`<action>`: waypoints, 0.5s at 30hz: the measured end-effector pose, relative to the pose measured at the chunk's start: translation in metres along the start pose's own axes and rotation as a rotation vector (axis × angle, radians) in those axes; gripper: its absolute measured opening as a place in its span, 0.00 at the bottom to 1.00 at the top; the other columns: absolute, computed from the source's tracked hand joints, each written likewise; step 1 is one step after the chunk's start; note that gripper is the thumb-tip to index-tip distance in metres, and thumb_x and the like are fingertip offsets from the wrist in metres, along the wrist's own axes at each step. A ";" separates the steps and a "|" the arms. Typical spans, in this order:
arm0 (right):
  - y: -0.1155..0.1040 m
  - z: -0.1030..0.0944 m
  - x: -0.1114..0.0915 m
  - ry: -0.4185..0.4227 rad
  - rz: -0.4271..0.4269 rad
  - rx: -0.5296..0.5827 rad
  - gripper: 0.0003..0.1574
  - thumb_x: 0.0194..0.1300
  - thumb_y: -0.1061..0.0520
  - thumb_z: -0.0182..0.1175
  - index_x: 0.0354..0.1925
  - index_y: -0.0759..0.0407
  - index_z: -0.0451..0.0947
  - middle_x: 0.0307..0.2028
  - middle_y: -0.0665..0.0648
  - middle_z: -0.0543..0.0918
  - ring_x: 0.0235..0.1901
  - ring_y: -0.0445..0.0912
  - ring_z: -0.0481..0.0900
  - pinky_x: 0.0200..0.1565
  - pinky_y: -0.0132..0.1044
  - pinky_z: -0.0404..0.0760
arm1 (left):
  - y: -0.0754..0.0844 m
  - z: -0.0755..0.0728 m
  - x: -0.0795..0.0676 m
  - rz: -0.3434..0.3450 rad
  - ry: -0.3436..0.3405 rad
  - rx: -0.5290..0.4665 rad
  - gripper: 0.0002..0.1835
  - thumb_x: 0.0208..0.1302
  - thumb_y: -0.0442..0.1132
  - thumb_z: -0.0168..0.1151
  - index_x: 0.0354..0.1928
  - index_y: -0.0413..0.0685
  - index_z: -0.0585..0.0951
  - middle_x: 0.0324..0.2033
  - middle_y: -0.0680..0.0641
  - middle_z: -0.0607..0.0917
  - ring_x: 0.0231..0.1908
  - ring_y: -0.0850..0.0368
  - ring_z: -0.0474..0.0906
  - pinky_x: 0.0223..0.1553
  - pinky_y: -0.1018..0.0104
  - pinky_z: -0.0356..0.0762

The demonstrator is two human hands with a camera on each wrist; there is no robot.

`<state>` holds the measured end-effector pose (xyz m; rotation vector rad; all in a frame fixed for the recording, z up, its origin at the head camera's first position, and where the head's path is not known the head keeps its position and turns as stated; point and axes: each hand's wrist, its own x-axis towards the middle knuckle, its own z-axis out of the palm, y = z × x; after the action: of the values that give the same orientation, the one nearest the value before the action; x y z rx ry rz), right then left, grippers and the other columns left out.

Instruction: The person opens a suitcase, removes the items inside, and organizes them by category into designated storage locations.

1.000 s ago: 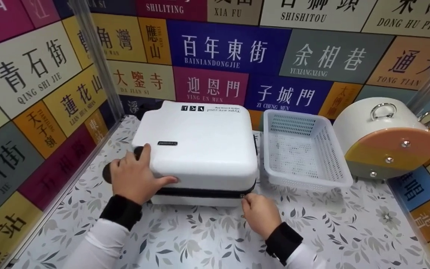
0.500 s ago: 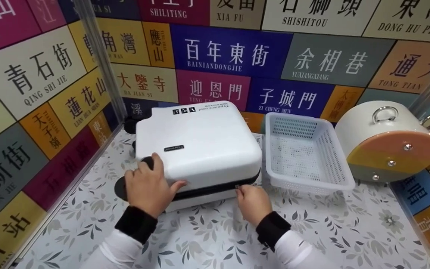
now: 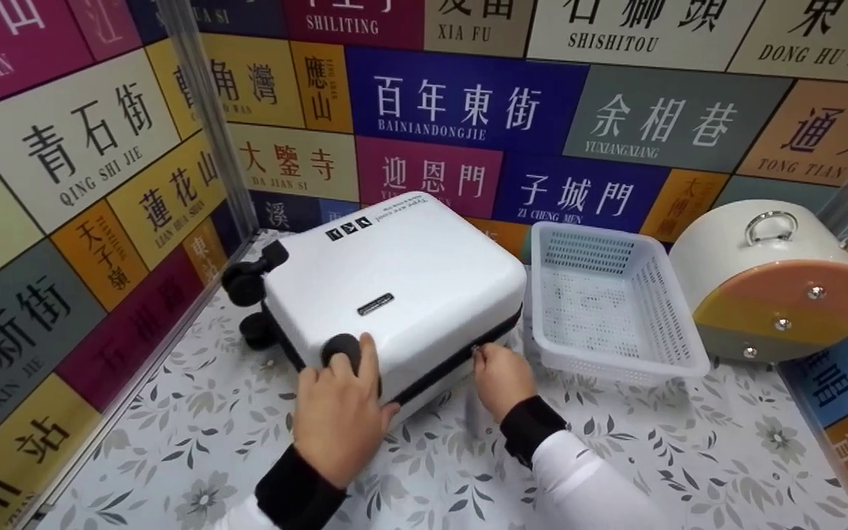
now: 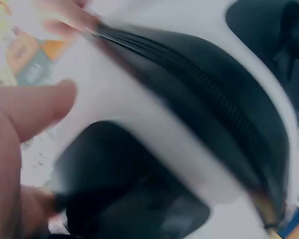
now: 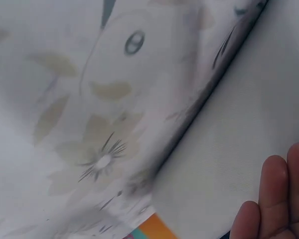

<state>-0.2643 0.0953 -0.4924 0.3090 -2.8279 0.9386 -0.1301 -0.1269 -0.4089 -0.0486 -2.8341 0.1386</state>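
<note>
From my head, I see the white suitcase (image 3: pixel 417 272) lying flat and askew on the floral tabletop (image 3: pixel 453 478), a plastic basket (image 3: pixel 619 364) just to its right and a rounded white case (image 3: pixel 733 239) with a striped front beyond that. My left hand (image 3: pixel 343 412) is spread over the suitcase's near corner by a black wheel (image 3: pixel 341 352), index finger stretched out. My right hand (image 3: pixel 503 379) has its fingers bent, pinching the zip's pull at the black seam (image 3: pixel 447 364).

From my left wrist, blurred, my thumb (image 4: pixel 40 107) sticks out straight, apart from my fingers. The dark zip band runs across the white shell, my other hand at its upper end.

From my right wrist, a few fingertips (image 5: pixel 274 191) show beside a pale surface, above the flowered print; the pull is out of sight here.
</note>
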 end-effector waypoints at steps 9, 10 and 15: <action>0.016 -0.010 0.012 0.003 0.082 0.006 0.17 0.80 0.51 0.57 0.39 0.59 0.87 0.18 0.51 0.75 0.19 0.47 0.72 0.26 0.41 0.71 | -0.093 -0.001 0.046 0.140 -0.021 -0.497 0.37 0.63 0.59 0.73 0.71 0.53 0.77 0.63 0.41 0.83 0.62 0.38 0.80 0.67 0.35 0.73; 0.016 -0.011 0.012 -0.001 0.083 0.008 0.17 0.80 0.51 0.57 0.41 0.58 0.88 0.18 0.51 0.75 0.19 0.46 0.72 0.26 0.40 0.71 | -0.106 0.008 0.052 0.133 -0.030 -0.514 0.43 0.60 0.61 0.75 0.74 0.53 0.75 0.69 0.39 0.78 0.68 0.36 0.74 0.70 0.31 0.68; 0.014 -0.013 0.013 -0.037 0.093 0.004 0.16 0.80 0.51 0.56 0.44 0.57 0.88 0.21 0.51 0.78 0.21 0.46 0.73 0.30 0.41 0.73 | -0.135 0.031 0.070 0.122 -0.188 -0.539 0.66 0.40 0.68 0.83 0.83 0.63 0.60 0.85 0.42 0.51 0.83 0.33 0.38 0.76 0.22 0.38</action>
<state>-0.2795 0.1124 -0.4872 0.1996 -2.8970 0.9661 -0.2089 -0.2609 -0.4044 -0.3402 -2.9646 -0.6275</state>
